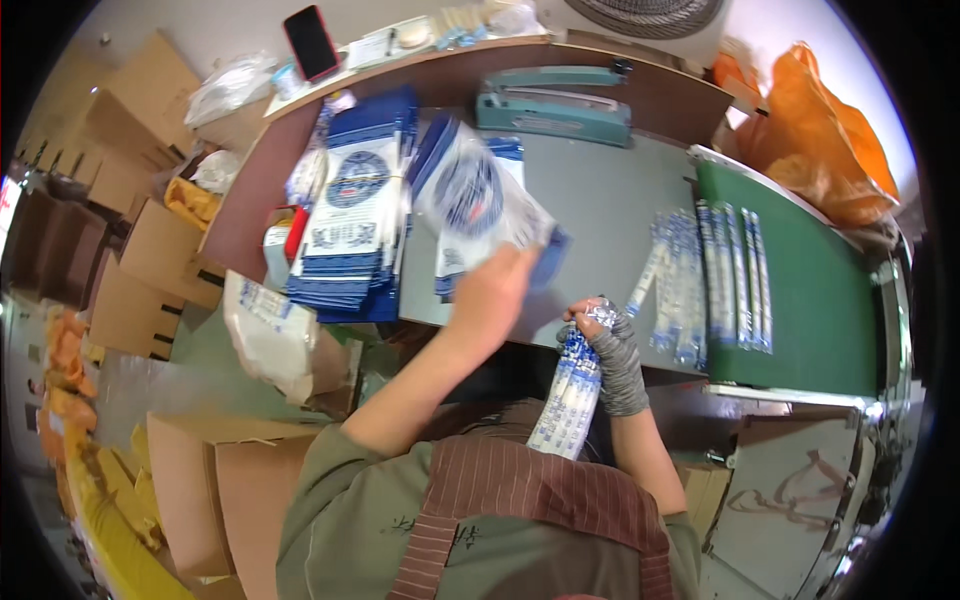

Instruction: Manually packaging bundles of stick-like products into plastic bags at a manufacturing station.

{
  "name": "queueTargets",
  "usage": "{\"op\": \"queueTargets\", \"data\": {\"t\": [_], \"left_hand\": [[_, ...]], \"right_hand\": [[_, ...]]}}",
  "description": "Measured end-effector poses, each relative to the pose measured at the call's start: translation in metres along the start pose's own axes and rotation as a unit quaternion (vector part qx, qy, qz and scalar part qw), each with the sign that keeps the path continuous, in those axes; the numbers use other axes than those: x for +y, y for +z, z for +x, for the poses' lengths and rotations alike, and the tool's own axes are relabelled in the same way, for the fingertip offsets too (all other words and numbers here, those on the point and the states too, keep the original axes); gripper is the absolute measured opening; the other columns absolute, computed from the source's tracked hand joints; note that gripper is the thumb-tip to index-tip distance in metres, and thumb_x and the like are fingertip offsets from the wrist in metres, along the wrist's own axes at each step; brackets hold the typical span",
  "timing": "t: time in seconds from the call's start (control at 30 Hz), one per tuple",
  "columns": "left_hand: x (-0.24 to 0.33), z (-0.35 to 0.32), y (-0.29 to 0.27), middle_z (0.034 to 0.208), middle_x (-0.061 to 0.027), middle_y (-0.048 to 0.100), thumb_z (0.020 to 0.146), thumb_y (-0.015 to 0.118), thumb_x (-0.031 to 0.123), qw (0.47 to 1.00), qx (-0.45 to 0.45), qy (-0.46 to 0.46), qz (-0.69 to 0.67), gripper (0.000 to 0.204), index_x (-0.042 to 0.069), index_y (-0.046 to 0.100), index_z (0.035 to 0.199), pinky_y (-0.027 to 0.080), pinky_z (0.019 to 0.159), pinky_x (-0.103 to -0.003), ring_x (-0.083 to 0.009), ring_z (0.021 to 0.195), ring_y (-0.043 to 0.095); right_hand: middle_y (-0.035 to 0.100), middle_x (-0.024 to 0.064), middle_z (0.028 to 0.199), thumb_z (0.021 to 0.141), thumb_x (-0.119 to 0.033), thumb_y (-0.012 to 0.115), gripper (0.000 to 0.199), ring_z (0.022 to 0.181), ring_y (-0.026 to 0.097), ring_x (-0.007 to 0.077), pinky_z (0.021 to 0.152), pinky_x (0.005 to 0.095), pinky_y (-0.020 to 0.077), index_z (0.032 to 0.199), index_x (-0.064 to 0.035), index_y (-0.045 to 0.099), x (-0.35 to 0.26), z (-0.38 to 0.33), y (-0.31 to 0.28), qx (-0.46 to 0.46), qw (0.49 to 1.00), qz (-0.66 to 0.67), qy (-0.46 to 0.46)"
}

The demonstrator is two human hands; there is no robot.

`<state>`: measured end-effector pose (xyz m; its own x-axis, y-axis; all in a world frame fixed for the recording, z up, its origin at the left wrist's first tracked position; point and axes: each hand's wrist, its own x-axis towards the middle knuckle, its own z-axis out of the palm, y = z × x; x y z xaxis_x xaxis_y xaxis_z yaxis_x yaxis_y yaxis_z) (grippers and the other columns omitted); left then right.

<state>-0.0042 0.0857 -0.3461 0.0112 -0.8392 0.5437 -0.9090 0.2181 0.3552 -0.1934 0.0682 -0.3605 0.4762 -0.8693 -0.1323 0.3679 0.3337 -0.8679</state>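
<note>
My left hand (497,285) pinches the lower edge of a blue-and-white printed plastic bag (470,190). The bag is raised at a slant and smeared by motion. Under it lies a similar flat bag (455,255) on the grey tabletop (590,185). At the table's front edge my right hand (615,345), wrapped in grey bandage, grips a bundle of slim blue-and-white packets (568,400) by the top; the packets hang toward my apron. Right of that hand, several more slim packets (680,290) lie in a loose group. To the left sits a thick stack of printed bags (355,210).
A teal heat sealer (555,110) stands at the back. On the right, a green belt (820,310) carries a row of slim packets (740,280). An orange bag (825,130) sits beyond it. Near my left elbow are a lined bin (275,345) and an open cardboard box (255,500).
</note>
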Motion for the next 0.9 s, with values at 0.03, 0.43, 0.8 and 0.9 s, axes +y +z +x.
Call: {"op": "queueTargets", "data": {"t": [0.03,0.43,0.8,0.9], "left_hand": [[0.015,0.000,0.027,0.079,-0.0106,0.050,0.071,0.057,0.006,0.999,-0.023,0.037,-0.008,0.027,0.005,0.057,0.098,0.046,0.058,-0.037,-0.0275,0.071,0.057],[0.012,0.007,0.094,0.077,-0.0173,0.059,0.077,0.059,0.006,0.901,-0.278,-0.111,-0.314,0.019,-0.002,0.063,0.094,0.043,0.065,-0.035,-0.0285,0.069,0.058],[0.032,0.001,0.074,0.079,-0.0111,0.053,0.083,0.056,0.000,0.956,0.015,-0.101,-0.276,0.015,0.000,0.061,0.097,0.044,0.058,-0.028,-0.0216,0.063,0.055],[0.023,-0.014,0.063,0.082,-0.0120,0.055,0.080,0.058,-0.001,0.972,0.015,-0.008,-0.234,0.020,0.003,0.061,0.100,0.046,0.055,-0.031,-0.0248,0.065,0.057]], "right_hand": [[0.058,0.0077,0.087,0.081,-0.016,0.063,0.019,0.072,0.060,0.0156,0.064,0.0266,0.0501,0.095,-0.0042,0.058,-0.001,-0.003,-0.006,0.010,1.000,0.001,-0.011],[0.061,0.0019,0.084,0.080,-0.013,0.065,0.016,0.075,0.059,0.0107,0.068,0.0247,0.0478,0.094,-0.0046,0.061,0.022,0.026,-0.047,0.021,1.000,0.018,0.004],[0.055,0.0164,0.109,0.078,-0.019,0.067,0.048,0.102,0.053,0.0240,0.086,0.0336,0.0425,0.118,0.0005,0.048,0.040,0.031,-0.035,0.089,0.931,-0.345,-0.085],[0.048,0.0205,0.120,0.080,-0.019,0.065,0.056,0.113,0.046,0.0277,0.095,0.0344,0.0367,0.125,0.0031,0.041,0.039,0.001,-0.022,0.092,0.932,-0.340,-0.082]]}}
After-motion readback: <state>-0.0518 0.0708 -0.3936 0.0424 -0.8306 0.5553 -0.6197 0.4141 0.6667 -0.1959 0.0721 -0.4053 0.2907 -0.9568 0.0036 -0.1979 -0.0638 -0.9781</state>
